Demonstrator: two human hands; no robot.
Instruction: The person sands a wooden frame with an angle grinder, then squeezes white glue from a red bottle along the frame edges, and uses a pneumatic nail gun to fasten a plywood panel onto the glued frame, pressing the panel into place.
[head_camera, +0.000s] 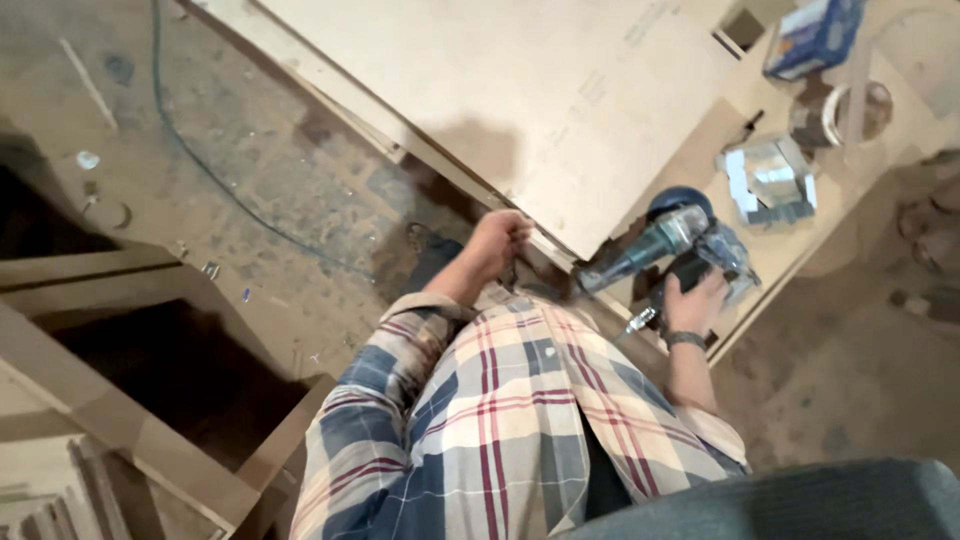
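Right hand (695, 300) closed around the handle of a blue power tool (670, 245) at the bench's (700, 150) near edge, its long axis pointing left toward the left hand (497, 243), curled shut on the near corner of a pale board (480, 80), grip contents hidden.

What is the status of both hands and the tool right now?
Left hand gripping board edge. Right hand on blue power tool, resting on workbench. Nothing between them.
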